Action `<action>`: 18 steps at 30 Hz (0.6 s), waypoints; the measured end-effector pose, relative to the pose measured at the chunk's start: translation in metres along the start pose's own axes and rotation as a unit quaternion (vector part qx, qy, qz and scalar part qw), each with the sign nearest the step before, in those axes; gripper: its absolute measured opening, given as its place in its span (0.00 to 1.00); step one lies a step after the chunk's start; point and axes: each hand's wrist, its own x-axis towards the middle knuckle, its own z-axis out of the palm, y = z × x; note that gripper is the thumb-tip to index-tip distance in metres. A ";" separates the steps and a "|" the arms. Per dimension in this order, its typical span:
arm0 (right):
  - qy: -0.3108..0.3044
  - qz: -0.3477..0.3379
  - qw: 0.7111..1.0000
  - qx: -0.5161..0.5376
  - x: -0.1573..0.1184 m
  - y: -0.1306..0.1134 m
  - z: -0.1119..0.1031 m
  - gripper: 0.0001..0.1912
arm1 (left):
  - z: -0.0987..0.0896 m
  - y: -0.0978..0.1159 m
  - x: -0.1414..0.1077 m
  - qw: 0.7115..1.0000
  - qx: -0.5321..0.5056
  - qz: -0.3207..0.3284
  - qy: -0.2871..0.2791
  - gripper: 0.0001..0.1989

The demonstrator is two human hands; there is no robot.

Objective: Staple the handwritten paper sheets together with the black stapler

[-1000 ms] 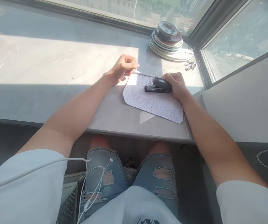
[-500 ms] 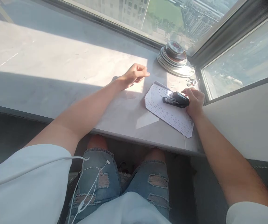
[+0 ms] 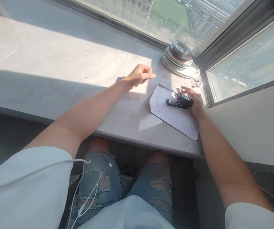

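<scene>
A black stapler (image 3: 180, 101) lies on a stack of white printed paper (image 3: 172, 116) near the right end of the pale windowsill. My right hand (image 3: 195, 100) is at the stapler's right end, its fingers reaching over the far side and its palm beside the back end; the fingers look spread and loosely curved around it. To the left of the paper, my left hand (image 3: 140, 76) hovers or rests over the sill with curled fingers, the thumb and index finger pressed together. Whether anything small is between those fingertips cannot be made out.
Stacked plates with a round container on top (image 3: 178, 58) stand in the window corner. Keys (image 3: 196, 83) lie just in front of them. The sill's front edge (image 3: 137, 140) runs above my knees. A white earphone cable (image 3: 96, 187) hangs over my lap.
My right hand has moved slightly left and away from me, its fingers now extending further along the stapler's far side. My left hand has barely shifted.
</scene>
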 end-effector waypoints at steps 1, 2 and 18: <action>0.002 0.009 1.000 0.016 0.000 -0.004 0.004 0.23 | 0.000 -0.002 0.001 1.000 0.008 0.001 0.005 0.19; 0.001 0.017 0.999 0.029 0.001 -0.008 0.009 0.23 | 0.000 -0.003 0.001 1.000 0.017 0.002 0.009 0.18; 0.004 0.015 0.998 0.057 0.023 -0.007 0.046 0.22 | 0.006 0.013 -0.004 0.992 0.115 -0.034 0.045 0.21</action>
